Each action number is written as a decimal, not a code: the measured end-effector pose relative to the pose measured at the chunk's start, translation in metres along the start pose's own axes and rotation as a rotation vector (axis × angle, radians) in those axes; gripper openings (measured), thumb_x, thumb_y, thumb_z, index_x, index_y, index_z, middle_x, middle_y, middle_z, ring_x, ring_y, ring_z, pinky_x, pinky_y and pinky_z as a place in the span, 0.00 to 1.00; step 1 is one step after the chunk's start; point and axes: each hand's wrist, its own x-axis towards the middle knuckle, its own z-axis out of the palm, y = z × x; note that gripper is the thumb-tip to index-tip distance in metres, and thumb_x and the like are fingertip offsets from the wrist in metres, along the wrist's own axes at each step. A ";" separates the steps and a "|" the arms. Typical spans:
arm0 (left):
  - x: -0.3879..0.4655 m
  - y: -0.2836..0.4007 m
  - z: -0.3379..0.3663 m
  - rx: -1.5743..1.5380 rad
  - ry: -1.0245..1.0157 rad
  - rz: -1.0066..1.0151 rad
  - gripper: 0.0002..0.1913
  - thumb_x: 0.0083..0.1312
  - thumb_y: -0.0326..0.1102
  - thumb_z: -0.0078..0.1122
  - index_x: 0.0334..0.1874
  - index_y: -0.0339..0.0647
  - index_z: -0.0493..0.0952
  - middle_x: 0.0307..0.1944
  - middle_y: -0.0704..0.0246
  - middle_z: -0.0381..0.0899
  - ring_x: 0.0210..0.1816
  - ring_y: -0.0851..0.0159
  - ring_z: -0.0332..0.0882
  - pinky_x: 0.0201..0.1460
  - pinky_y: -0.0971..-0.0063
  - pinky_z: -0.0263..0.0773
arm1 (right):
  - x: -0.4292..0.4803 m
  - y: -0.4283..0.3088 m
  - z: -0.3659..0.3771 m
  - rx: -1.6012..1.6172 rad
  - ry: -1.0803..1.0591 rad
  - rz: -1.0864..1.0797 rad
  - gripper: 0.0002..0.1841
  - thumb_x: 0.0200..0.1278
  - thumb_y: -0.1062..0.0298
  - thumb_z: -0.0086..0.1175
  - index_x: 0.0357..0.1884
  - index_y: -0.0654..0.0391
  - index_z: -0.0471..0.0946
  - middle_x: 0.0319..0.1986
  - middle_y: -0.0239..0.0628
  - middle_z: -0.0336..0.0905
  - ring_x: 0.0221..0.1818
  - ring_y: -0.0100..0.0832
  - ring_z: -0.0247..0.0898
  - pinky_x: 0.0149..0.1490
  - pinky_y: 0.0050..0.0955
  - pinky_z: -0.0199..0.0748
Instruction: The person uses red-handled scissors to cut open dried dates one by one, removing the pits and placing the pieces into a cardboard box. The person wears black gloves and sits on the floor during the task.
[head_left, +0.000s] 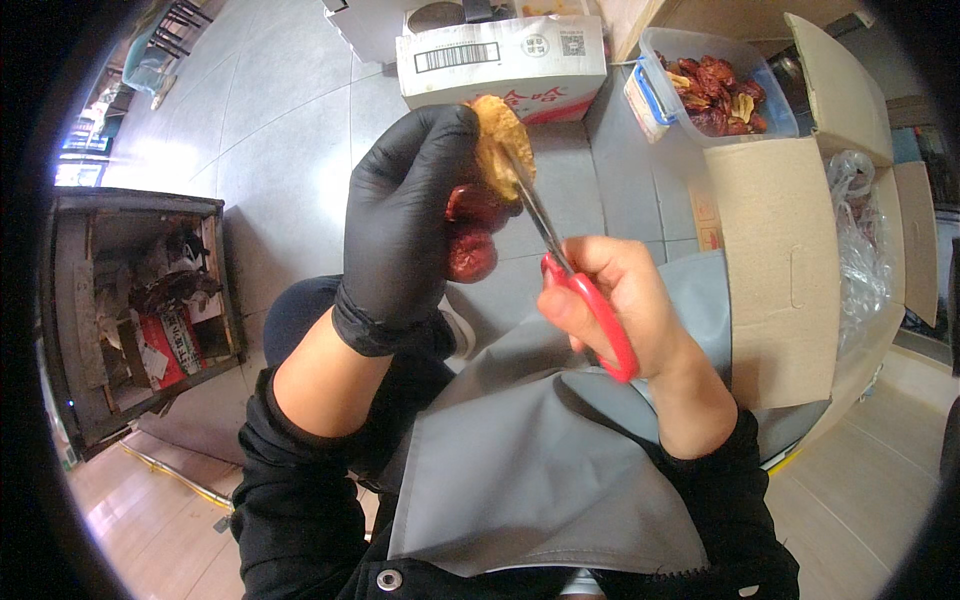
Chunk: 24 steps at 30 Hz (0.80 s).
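My left hand, in a black glove, grips several dried red jujubes. One jujube is split, with its tan flesh turned towards the scissors. Whole, wrinkled jujubes show below it, partly hidden by the glove. In my bare right hand is a pair of scissors with red handles. Their metal blades lie against the tan flesh; whether the tips are inside it I cannot tell.
Ahead stands a white carton with printing. At the far right, a clear plastic tub holds split jujubes, beside a cardboard box with a plastic bag in it. A wooden crate stands left. A grey apron covers my lap.
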 end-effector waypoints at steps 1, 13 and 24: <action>0.000 0.001 -0.001 0.022 -0.007 0.000 0.14 0.68 0.43 0.52 0.43 0.37 0.77 0.31 0.67 0.80 0.28 0.72 0.78 0.30 0.80 0.74 | 0.003 0.003 -0.001 -0.074 0.027 -0.082 0.18 0.57 0.57 0.63 0.22 0.59 0.70 0.15 0.22 0.65 0.21 0.13 0.59 0.24 0.18 0.58; 0.000 -0.004 -0.002 0.635 -0.022 0.482 0.10 0.67 0.32 0.52 0.38 0.30 0.76 0.29 0.65 0.74 0.25 0.72 0.72 0.26 0.80 0.68 | -0.002 -0.002 -0.011 -0.229 0.092 -0.046 0.20 0.53 0.60 0.66 0.18 0.61 0.69 0.15 0.25 0.67 0.23 0.14 0.58 0.26 0.21 0.61; -0.006 0.003 0.002 0.551 -0.008 0.251 0.11 0.69 0.34 0.49 0.35 0.32 0.76 0.23 0.69 0.69 0.19 0.75 0.68 0.22 0.80 0.65 | -0.001 0.002 -0.011 -0.387 0.158 -0.108 0.19 0.50 0.58 0.68 0.20 0.62 0.72 0.13 0.29 0.68 0.21 0.15 0.57 0.25 0.22 0.60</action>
